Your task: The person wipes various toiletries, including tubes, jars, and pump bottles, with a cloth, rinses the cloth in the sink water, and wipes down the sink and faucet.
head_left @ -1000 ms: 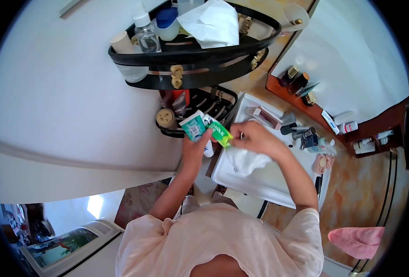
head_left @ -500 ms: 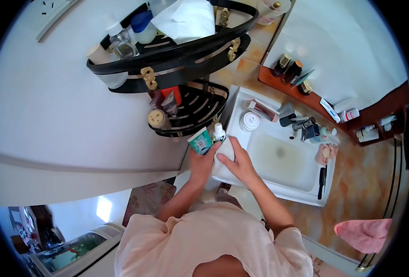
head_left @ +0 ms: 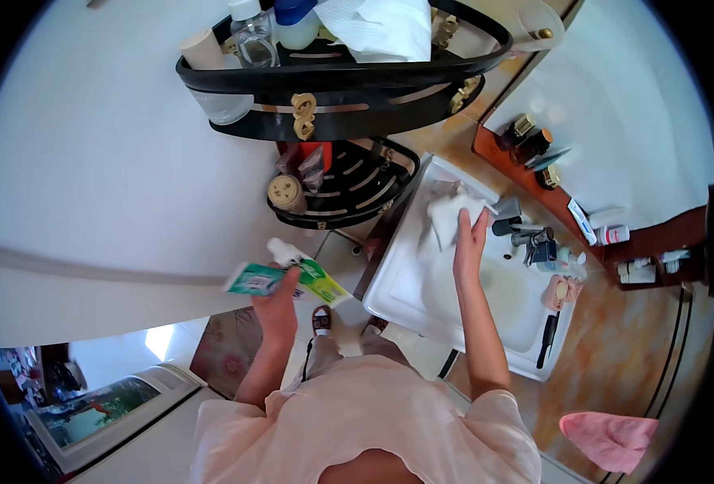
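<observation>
My left hand (head_left: 276,309) is closed round several tubes, left of the sink: a teal tube (head_left: 256,279), a green and yellow tube (head_left: 320,282) and one with a white cap (head_left: 283,251). In my right hand (head_left: 471,242) is a white cloth or tissue (head_left: 447,218), blurred, over the back left corner of the white sink (head_left: 389,294). The cloth hides most of what stands in that corner.
Above my left hand a black corner shelf (head_left: 357,194) holds a round-lidded jar (head_left: 287,194) and small packets. A higher black shelf (head_left: 373,77) carries bottles and tissue. Bottles stand on a brown ledge (head_left: 494,157). A pink towel (head_left: 611,440) hangs at lower right.
My left hand has moved left and down with the tubes, away from the sink. My right hand has left the tubes and moved forward over the sink's back left corner with the white cloth.
</observation>
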`<state>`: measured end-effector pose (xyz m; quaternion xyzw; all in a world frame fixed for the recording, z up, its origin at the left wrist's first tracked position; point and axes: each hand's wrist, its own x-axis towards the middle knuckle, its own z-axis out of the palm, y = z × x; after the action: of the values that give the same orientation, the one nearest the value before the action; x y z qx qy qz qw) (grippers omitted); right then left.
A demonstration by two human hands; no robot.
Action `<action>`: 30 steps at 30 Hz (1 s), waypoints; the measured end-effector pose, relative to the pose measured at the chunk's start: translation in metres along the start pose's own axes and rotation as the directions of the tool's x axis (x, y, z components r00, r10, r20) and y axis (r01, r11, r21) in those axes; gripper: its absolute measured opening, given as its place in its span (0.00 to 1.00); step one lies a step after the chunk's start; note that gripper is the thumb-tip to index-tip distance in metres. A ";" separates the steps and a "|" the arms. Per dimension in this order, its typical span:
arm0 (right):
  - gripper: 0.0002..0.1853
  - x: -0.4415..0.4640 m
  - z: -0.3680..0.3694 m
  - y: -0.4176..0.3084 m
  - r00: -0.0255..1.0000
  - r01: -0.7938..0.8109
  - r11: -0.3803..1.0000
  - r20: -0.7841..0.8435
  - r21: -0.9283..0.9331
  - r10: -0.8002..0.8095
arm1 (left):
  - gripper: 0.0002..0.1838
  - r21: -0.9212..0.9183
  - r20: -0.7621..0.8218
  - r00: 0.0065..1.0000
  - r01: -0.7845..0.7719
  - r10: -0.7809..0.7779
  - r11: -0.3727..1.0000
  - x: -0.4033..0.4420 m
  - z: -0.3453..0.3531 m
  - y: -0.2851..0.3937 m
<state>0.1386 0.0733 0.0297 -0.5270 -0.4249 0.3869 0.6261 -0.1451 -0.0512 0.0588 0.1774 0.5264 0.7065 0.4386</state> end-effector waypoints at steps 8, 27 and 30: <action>0.20 0.043 0.041 0.065 0.967 0.174 0.984 0.197 -0.046 -0.162 | 0.08 0.025 -0.006 0.996 0.093 -0.093 0.995 -0.026 0.006 -0.043; 0.19 0.043 0.029 0.095 0.653 0.716 0.640 0.594 -0.279 -0.470 | 0.05 0.245 -0.002 0.965 0.254 -0.261 0.936 -0.030 0.026 -0.068; 0.22 0.071 0.028 0.086 0.512 0.797 0.536 0.781 -0.278 -0.357 | 0.04 0.272 0.012 0.988 0.147 -0.156 0.951 -0.030 0.017 -0.082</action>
<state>0.1330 0.1617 -0.0438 -0.3439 -0.8697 0.1310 0.3290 -0.0811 -0.0602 -0.0024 0.2066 0.6225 0.5890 0.4721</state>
